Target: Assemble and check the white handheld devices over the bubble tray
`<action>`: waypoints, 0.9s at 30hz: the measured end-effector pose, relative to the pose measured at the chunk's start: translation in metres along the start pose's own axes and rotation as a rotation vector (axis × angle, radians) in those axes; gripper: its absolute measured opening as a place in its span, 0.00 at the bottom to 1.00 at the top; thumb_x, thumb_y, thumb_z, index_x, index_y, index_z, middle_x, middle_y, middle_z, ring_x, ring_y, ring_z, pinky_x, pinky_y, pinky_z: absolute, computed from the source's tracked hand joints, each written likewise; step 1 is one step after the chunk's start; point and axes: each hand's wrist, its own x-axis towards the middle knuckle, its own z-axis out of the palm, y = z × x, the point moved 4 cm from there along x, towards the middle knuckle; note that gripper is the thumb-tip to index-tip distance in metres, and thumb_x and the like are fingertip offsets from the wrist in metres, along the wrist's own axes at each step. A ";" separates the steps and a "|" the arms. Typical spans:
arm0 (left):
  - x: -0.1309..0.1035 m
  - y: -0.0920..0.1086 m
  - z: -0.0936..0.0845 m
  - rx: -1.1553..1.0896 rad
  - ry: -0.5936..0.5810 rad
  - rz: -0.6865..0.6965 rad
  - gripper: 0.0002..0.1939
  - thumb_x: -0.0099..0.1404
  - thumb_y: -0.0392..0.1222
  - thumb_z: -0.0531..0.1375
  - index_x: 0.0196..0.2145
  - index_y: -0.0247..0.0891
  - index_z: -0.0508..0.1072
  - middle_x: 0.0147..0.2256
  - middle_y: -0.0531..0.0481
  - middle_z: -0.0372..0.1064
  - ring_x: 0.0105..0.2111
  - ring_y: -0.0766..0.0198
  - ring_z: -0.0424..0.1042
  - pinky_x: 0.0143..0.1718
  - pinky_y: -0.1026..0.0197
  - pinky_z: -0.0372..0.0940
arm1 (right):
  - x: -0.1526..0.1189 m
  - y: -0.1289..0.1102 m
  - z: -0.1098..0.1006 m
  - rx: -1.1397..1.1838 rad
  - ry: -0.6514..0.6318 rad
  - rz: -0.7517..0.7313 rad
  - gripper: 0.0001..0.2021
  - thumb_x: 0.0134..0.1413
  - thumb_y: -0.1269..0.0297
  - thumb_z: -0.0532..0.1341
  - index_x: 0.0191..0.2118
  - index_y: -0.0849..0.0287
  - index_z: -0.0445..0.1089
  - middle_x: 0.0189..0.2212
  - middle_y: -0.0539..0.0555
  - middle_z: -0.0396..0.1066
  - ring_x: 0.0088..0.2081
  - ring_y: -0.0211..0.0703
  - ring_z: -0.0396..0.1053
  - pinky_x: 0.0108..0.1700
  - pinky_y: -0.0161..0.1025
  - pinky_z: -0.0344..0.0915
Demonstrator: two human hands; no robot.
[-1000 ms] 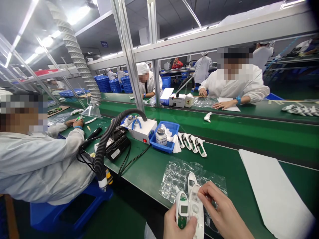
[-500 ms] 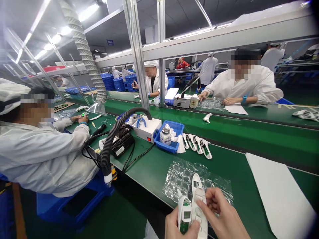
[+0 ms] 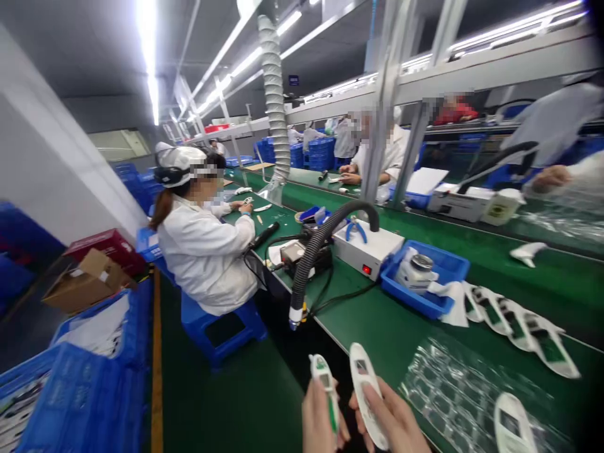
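Note:
Near the bottom middle, my left hand holds a white device half with a green circuit board inside. Just right of it, my right hand grips a white shell with a small rectangular window. The two parts are apart, both roughly upright over the table's front edge. Another white shell lies on the clear plastic blister sheet to the right. Several white halves with green boards lie in a row behind that sheet.
A blue tray holds a bottle. Left of it are a white box and a black hose hanging past the table edge. A seated person works at the left. Blue crates stand on the floor.
The view has swung left, bringing the crates in. My hands have drawn the two parts apart. A white shell now shows on the blister sheet.

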 end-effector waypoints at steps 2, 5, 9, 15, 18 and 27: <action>0.022 0.020 -0.035 -0.171 0.101 -0.024 0.41 0.54 0.77 0.50 0.40 0.31 0.67 0.17 0.56 0.57 0.13 0.73 0.55 0.15 0.70 0.44 | 0.033 0.014 0.040 0.017 -0.107 0.080 0.27 0.45 0.38 0.65 0.31 0.63 0.65 0.19 0.49 0.64 0.16 0.28 0.55 0.15 0.27 0.48; 0.047 0.041 -0.078 -0.285 0.221 -0.005 0.37 0.55 0.73 0.55 0.40 0.30 0.67 0.21 0.53 0.62 0.19 0.72 0.61 0.19 0.70 0.52 | 0.073 0.038 0.096 0.048 -0.175 0.196 0.32 0.38 0.34 0.65 0.28 0.64 0.63 0.18 0.50 0.64 0.16 0.29 0.55 0.13 0.26 0.43; 0.064 0.045 -0.088 -0.296 0.249 0.016 0.34 0.56 0.72 0.54 0.32 0.33 0.65 0.20 0.54 0.60 0.17 0.72 0.59 0.18 0.70 0.50 | 0.087 0.054 0.125 0.044 -0.199 0.203 0.32 0.37 0.33 0.64 0.29 0.63 0.62 0.17 0.50 0.64 0.14 0.28 0.55 0.13 0.25 0.40; 0.067 0.037 -0.049 -0.193 0.151 -0.008 0.34 0.55 0.74 0.55 0.24 0.34 0.65 0.15 0.55 0.56 0.13 0.72 0.53 0.14 0.69 0.44 | 0.079 0.047 0.089 0.013 -0.099 0.162 0.28 0.44 0.37 0.63 0.28 0.63 0.63 0.14 0.49 0.62 0.12 0.26 0.51 0.14 0.25 0.34; 0.070 0.042 -0.050 -0.203 0.150 0.013 0.34 0.56 0.74 0.54 0.24 0.34 0.64 0.15 0.55 0.55 0.14 0.72 0.54 0.15 0.69 0.45 | 0.085 0.044 0.094 -0.003 -0.101 0.135 0.28 0.44 0.37 0.63 0.28 0.63 0.63 0.15 0.49 0.63 0.12 0.27 0.51 0.14 0.25 0.34; 0.071 0.042 -0.056 -0.208 0.129 0.012 0.35 0.56 0.73 0.53 0.26 0.33 0.66 0.16 0.55 0.54 0.14 0.73 0.53 0.16 0.69 0.46 | 0.077 0.043 0.089 -0.065 -0.086 0.105 0.32 0.42 0.33 0.62 0.31 0.63 0.64 0.14 0.49 0.63 0.12 0.27 0.51 0.13 0.25 0.37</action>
